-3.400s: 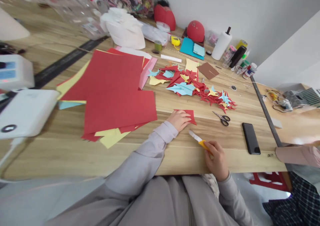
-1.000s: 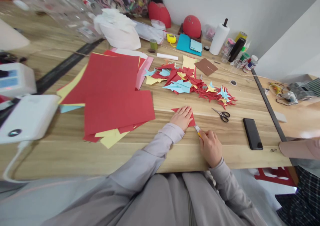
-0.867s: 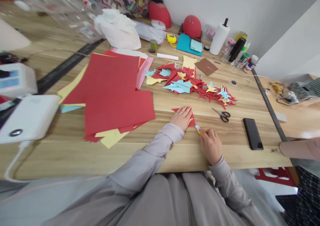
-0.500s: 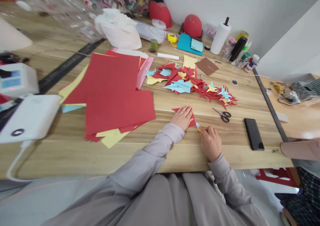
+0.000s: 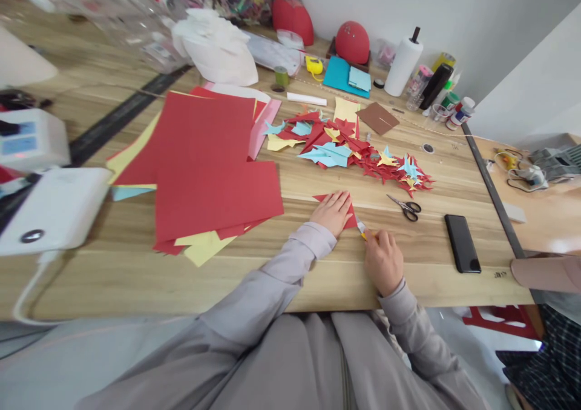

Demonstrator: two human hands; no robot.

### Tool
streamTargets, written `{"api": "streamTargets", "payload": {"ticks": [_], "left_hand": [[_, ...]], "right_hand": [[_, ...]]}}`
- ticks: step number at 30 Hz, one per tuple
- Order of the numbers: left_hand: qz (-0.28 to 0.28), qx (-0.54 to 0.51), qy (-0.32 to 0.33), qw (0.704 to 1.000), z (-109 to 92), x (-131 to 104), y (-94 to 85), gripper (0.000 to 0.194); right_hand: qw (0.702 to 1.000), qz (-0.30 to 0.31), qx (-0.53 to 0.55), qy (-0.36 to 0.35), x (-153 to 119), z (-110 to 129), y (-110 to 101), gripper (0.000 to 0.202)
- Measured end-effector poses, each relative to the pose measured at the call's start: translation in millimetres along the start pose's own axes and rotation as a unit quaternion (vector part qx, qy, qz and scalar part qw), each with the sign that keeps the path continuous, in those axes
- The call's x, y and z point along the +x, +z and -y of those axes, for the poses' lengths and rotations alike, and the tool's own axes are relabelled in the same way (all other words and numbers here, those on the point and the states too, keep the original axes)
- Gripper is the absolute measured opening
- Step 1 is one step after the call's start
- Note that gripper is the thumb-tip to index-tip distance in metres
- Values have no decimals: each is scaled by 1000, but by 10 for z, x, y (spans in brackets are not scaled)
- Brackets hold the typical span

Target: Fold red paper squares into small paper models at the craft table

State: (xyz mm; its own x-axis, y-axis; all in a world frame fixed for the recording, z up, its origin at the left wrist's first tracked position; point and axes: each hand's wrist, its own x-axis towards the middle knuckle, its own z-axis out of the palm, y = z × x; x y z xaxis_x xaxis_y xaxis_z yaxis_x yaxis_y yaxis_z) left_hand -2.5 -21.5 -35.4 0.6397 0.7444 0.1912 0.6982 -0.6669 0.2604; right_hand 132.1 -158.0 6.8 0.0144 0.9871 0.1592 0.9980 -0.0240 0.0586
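My left hand [image 5: 332, 212] lies flat over a folded piece of red paper [image 5: 351, 218], pressing it against the wooden table. Only a pointed left corner and the right edge of the paper show around the fingers. In my right hand [image 5: 384, 260] is a utility knife [image 5: 362, 228], its yellow handle mostly hidden in the closed fingers. The blade points up and left, close by the paper's right edge; I cannot tell whether it touches. Black-handled scissors [image 5: 407, 208] lie to the right of the knife. Beyond my hands spreads a heap of folded and cut paper pieces [image 5: 327, 154], red, blue and yellow.
Large red sheets [image 5: 213, 137] are stacked at left, beside a white power bank [image 5: 57, 210] with a cable. A phone [image 5: 462, 243] lies at right. Along the back stand a white roll [image 5: 403, 66], bottles [image 5: 460, 113] and a red pincushion [image 5: 353, 42]. A person's sleeve [image 5: 547, 272] shows at the right edge.
Both hands hold nearly the same place, with the knife still at the paper's right edge. The whole view has shifted very slightly.
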Motion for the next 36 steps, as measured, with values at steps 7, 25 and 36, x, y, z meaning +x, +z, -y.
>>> {"api": "streamTargets", "payload": {"ticks": [7, 25, 36], "left_hand": [[3, 1, -1, 1000, -16, 1, -25, 46], [32, 19, -5, 999, -28, 6, -77, 48], [30, 24, -8, 999, -29, 4, -65, 49]], "right_hand": [[1000, -2, -1, -9, 3, -30, 14, 34], [1000, 18, -11, -11, 123, -91, 21, 36], [1000, 21, -5, -12, 154, -108, 19, 35]]}}
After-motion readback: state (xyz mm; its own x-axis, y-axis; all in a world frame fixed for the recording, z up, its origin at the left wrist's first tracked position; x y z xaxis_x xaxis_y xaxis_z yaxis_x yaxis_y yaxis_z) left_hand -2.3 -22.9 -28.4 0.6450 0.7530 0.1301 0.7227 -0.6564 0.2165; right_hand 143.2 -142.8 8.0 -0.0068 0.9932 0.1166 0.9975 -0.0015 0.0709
